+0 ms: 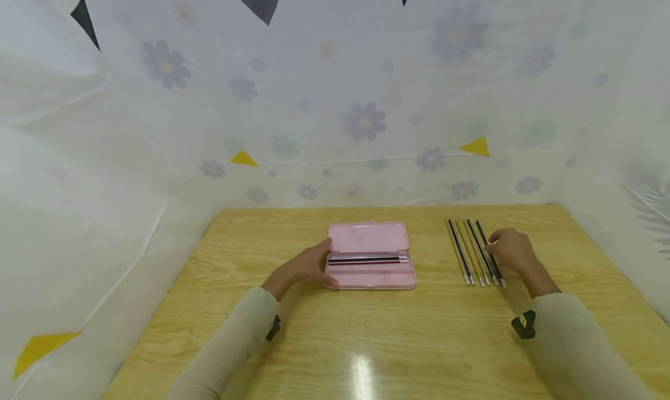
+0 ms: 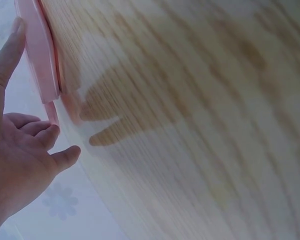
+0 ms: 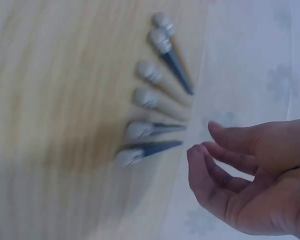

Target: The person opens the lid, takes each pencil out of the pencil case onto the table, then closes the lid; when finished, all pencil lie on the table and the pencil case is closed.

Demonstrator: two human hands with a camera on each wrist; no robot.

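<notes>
L hand [image 1: 306,266] lies relaxed against the case [image 1: 370,256] at its left edge; R hand [image 1: 510,250], loosely curled, holds nothing, over the pencils [image 1: 473,252]. Counter [image 1: 366,342] bare in front.

no readable text, labels, numbers or signs anywhere

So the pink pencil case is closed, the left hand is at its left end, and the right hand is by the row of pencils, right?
Not quite. The pink pencil case is open, lid back, with pencils inside, as the head view shows. The left hand is at its left end, and the right hand is by the row of pencils.
</notes>
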